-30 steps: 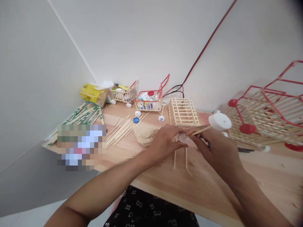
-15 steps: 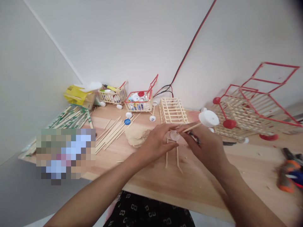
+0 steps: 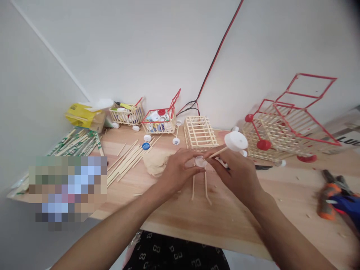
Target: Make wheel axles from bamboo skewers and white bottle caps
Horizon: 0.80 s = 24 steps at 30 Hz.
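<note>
My left hand [image 3: 177, 171] pinches a small white bottle cap [image 3: 200, 161] just above the wooden table [image 3: 225, 210]. My right hand [image 3: 239, 170] grips a thin wooden stick [image 3: 218, 152] whose near end meets that cap. A larger white cap [image 3: 235, 141] is fixed on the stick's far end, raised above my knuckles. Two loose sticks [image 3: 199, 185] lie on the table below my hands.
An unpainted stick crate [image 3: 199, 132] stands behind my hands. Two small stick carts with caps [image 3: 159, 120] sit by the wall, a big red-framed cart [image 3: 289, 127] at right. Loose sticks [image 3: 126, 161], a crumpled cloth [image 3: 154, 163] and chopstick packs [image 3: 75, 144] lie left. Pliers [image 3: 327, 193] rest at right.
The view has swung to the right, bringing the pliers and the whole red cart into sight. My hands keep the same hold on the cap and the stick.
</note>
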Motion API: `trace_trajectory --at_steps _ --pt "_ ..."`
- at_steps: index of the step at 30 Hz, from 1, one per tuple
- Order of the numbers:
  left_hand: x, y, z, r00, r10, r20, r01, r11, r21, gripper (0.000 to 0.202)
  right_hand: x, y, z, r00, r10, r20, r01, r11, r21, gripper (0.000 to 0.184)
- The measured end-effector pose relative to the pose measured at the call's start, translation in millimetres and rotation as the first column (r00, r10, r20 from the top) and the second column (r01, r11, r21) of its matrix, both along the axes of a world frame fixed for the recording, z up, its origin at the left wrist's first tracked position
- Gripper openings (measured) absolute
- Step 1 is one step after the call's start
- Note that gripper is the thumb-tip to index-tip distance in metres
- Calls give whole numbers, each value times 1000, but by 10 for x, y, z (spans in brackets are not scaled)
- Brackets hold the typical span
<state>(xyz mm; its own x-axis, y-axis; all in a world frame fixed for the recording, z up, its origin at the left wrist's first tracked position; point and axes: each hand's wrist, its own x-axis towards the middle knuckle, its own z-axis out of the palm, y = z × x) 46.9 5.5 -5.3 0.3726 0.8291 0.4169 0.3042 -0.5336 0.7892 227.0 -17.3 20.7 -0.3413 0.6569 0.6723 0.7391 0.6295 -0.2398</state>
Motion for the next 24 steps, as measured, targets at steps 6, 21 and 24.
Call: trace_trajectory --at_steps 6,21,24 --pt "12 -16 -9 1000 -4 30 4 1000 -12 35 3 -11 19 1000 15 -6 -15 1000 -9 7" --pt "15 -36 -5 1000 -7 18 7 1000 1 33 -7 -9 27 1000 -1 -9 0 998 -55 6" --pt "16 -34 -14 1000 -1 13 1 1000 -1 33 -15 -6 32 1000 -6 1 6 999 -52 7"
